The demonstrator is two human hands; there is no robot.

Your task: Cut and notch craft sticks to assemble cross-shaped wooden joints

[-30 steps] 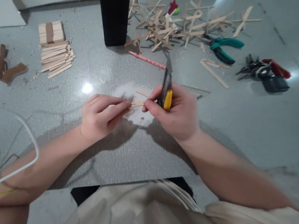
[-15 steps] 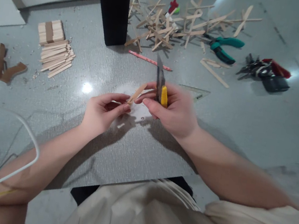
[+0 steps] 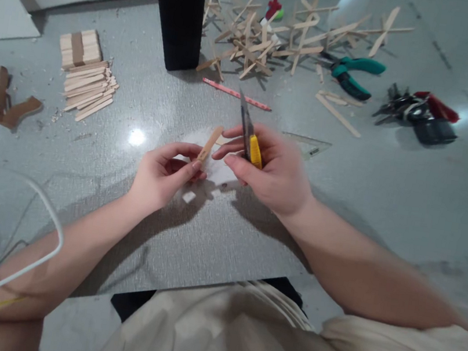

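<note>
Between the thumb and fingers of my left hand is a flat wooden craft stick, tilted up toward the right. My right hand grips a yellow utility knife against its palm, the grey blade pointing up and away. The forefinger of that hand reaches out close to the stick's upper end; whether it touches cannot be made out. Beneath both hands lies a white sheet of paper, partly hidden by them. A pink pencil rests just beyond the blade tip.
Crossed craft sticks lie heaped at the back, near green-handled pliers. Keys are at the right, a clear set square nearer. Stacked sticks and brown paper strips sit left. A black post stands behind; a white cable loops left.
My left hand has turned the craft stick more upright, so its flat face shows. The fingers of my right hand have drawn slightly off it, and the knife leans more to the left.
</note>
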